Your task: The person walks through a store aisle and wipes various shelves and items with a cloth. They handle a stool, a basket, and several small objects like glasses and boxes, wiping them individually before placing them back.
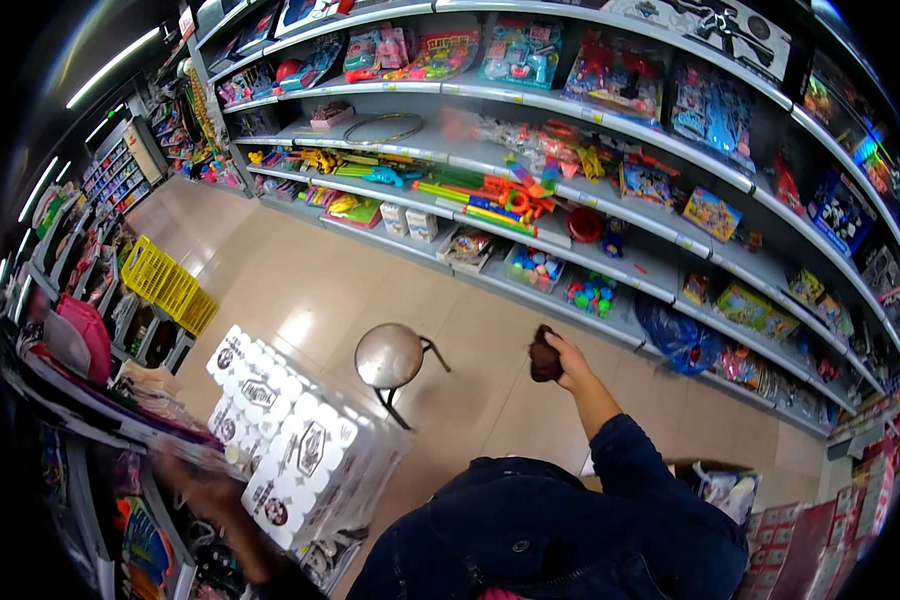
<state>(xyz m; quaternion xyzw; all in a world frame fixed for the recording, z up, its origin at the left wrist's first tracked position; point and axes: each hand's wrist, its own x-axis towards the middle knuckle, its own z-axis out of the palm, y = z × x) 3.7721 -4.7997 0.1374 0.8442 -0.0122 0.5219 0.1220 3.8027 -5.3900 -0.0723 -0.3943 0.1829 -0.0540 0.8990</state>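
Observation:
My right hand is closed on a dark brown cloth, held out over the floor to the right of a round metal stool with dark legs. My left hand reaches toward the left-hand shelving, beside a stack of white shrink-wrapped packs; motion smears its fingers, so whether it touches or holds anything cannot be made out. My dark jacket fills the bottom middle.
A long grey shelving unit with toys and boxes curves across the back. Two yellow plastic crates stand at the left on the tiled floor. A blue bag lies on the bottom shelf; pink boxes fill the lower right.

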